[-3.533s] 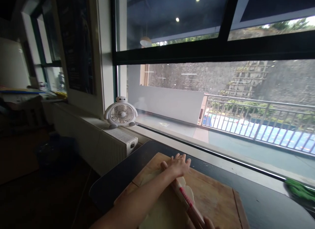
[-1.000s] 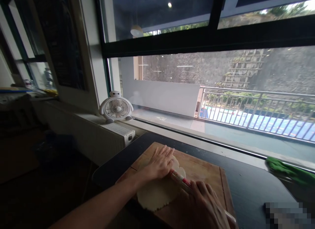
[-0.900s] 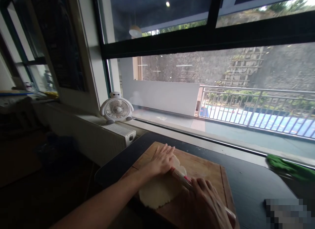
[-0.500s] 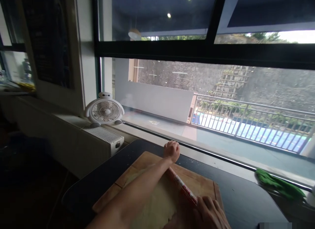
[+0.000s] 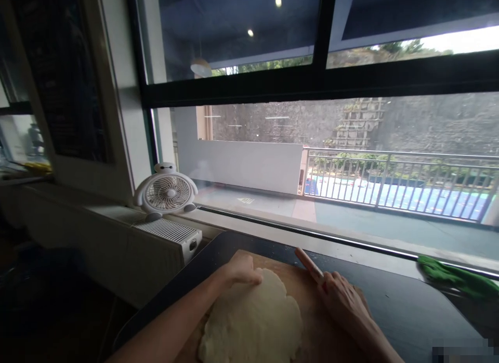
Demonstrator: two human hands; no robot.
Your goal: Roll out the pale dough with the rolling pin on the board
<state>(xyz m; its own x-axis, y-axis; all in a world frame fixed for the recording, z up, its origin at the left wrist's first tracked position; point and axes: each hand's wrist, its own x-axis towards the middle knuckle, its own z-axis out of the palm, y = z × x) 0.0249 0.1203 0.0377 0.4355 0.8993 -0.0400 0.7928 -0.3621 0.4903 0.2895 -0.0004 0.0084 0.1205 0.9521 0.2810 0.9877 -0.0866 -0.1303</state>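
Note:
A flat, pale sheet of dough (image 5: 253, 321) with an uneven edge lies over a wooden board (image 5: 284, 269). At its far left edge is my left hand (image 5: 244, 269), thumb on top of the dough and the other fingers largely out of sight, pinching the rim. My right hand (image 5: 343, 295) is wrapped round a rolling pin (image 5: 310, 264) on the right side of the board, clear of the dough. The pin's far end points away from me, towards the window.
The board rests on a dark table (image 5: 401, 295) by a window. A green cloth (image 5: 456, 277) lies at the right near the sill. Back left, a white fan (image 5: 167, 193) stands beside a white vented unit (image 5: 175, 233).
My left hand has let go of the rolling pin's far end and moved left to the dough's edge. My right hand has carried the pin rightward off the dough. The view has tilted slightly.

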